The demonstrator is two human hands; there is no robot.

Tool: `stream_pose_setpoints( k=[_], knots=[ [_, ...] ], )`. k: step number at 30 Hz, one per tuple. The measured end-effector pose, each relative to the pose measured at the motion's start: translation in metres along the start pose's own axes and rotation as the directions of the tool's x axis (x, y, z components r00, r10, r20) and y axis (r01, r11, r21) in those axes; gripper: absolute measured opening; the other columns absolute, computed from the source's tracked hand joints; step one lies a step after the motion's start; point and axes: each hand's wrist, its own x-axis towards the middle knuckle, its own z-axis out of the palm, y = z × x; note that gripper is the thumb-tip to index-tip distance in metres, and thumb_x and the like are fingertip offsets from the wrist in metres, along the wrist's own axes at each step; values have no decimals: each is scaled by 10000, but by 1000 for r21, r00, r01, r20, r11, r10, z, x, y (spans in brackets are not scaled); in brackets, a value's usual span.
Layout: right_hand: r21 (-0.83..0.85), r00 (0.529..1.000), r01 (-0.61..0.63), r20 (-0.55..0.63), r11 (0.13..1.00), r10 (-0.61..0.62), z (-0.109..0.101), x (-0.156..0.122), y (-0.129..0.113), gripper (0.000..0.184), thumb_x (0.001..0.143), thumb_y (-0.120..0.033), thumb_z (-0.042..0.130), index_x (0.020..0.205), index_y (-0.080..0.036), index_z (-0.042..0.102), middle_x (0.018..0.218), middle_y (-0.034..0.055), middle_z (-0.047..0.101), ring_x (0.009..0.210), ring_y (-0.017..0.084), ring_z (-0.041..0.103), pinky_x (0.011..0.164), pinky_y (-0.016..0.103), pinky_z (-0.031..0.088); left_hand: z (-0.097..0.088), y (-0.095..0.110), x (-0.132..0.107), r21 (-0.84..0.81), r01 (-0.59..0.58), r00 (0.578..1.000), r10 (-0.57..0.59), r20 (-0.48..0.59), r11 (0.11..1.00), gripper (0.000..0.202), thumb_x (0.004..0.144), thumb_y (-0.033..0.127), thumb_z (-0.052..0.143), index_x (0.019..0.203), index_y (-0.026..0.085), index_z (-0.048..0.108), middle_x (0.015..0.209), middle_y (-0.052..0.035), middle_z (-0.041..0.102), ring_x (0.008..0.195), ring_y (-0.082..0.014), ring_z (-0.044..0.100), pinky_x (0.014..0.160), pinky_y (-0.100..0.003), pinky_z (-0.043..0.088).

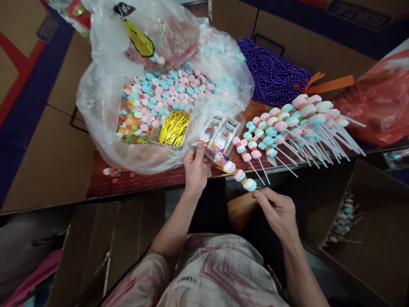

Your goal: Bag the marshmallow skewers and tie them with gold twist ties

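Observation:
Between my hands hangs a candy skewer (238,174) of pink, white and blue pieces, seemingly inside a clear printed bag. My left hand (196,169) is closed, thumb and fingers pinching the bag's upper end. At the lower end, my right hand (277,209) is closed with its fingertips together; a thin yellowish strip shows beside them, and the stick is hidden. Gold twist ties (174,128) fill a clear tray just beyond my left hand. Next to them lie printed clear bags (220,128) in a plastic tray. Unwrapped candy skewers (297,123) are piled to the right.
Loose candies (179,87) lie in a large open plastic bag (92,98) on the wooden table (128,183). Purple beaded cord (271,70) and a red plastic bag (380,98) sit behind the skewers. Below right, an open cardboard box (377,238) holds more skewers (343,219).

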Motion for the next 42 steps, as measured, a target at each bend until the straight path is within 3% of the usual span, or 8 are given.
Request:
stream_pose_setpoints(
  k=[6, 12, 16, 22, 28, 31, 37, 42],
  knots=[
    [41, 989, -146, 18, 988, 146, 2, 3, 4, 374, 906, -382, 618, 604, -162, 615, 565, -32, 415, 534, 81, 346, 490, 231, 273, -3, 2, 1, 83, 15, 1000, -16, 17, 996, 406, 701, 505, 829, 838, 182, 624, 697, 18, 717, 600, -110, 698, 560, -189, 538],
    [78, 983, -184, -10, 980, 185, 2, 3, 8, 323, 892, -379, 642, 649, -167, 672, 586, -15, 513, 577, 102, 437, 521, 222, 335, -7, 2, 5, 97, 13, 1000, -14, 4, 995, 432, 692, 547, 821, 811, 178, 631, 667, 26, 708, 561, -102, 690, 527, -175, 528],
    [27, 993, -112, -43, 993, 113, 2, 2, 6, 324, 912, -342, 626, 645, -163, 660, 567, -25, 484, 539, 85, 407, 498, 220, 313, -6, 1, 5, 112, 16, 1000, -19, 19, 994, 459, 677, 566, 823, 833, 175, 638, 682, 16, 717, 556, -109, 691, 520, -185, 535],
    [-174, 987, 124, -75, 977, -139, 6, 1, 7, 247, 904, -239, 654, 671, -159, 672, 543, -46, 468, 484, 54, 376, 499, 214, 309, -9, 1, 10, 171, -97, 995, 101, -12, 980, 433, 704, 544, 813, 831, 177, 622, 715, 15, 714, 562, -109, 696, 503, -175, 535],
    [-30, 975, -10, -220, 1000, 3, 14, -3, 7, 222, 911, -282, 651, 727, -169, 703, 569, -38, 516, 519, 75, 422, 496, 209, 341, -9, 3, 11, 107, -35, 999, 37, -12, 994, 373, 764, 502, 786, 838, 174, 625, 747, -5, 728, 620, -128, 723, 589, -223, 587],
    [9, 969, -11, -248, 1000, 13, 18, -3, 5, 228, 907, -288, 657, 715, -175, 705, 575, -36, 541, 525, 81, 445, 504, 215, 355, -5, 4, 8, 71, -2, 1000, 3, -17, 997, 347, 785, 488, 774, 854, 179, 633, 793, -17, 744, 692, -149, 746, 656, -255, 606],
    [-32, 963, 91, -253, 995, -96, 23, -2, 3, 189, 916, -231, 643, 743, -180, 700, 588, -39, 587, 510, 77, 487, 510, 210, 384, 1, 4, 4, -12, 86, 996, -86, -33, 996, 356, 745, 464, 816, 866, 175, 647, 837, -23, 759, 732, -161, 747, 764, -315, 609],
    [-226, 939, 215, -221, 950, -265, 20, -1, 6, 173, 917, -175, 638, 749, -167, 677, 576, -34, 588, 484, 69, 486, 507, 206, 388, 2, 3, 2, 9, 107, 994, -107, 1, 994, 389, 734, 489, 817, 869, 173, 636, 815, -33, 763, 713, -171, 748, 721, -297, 592]
  ],
)
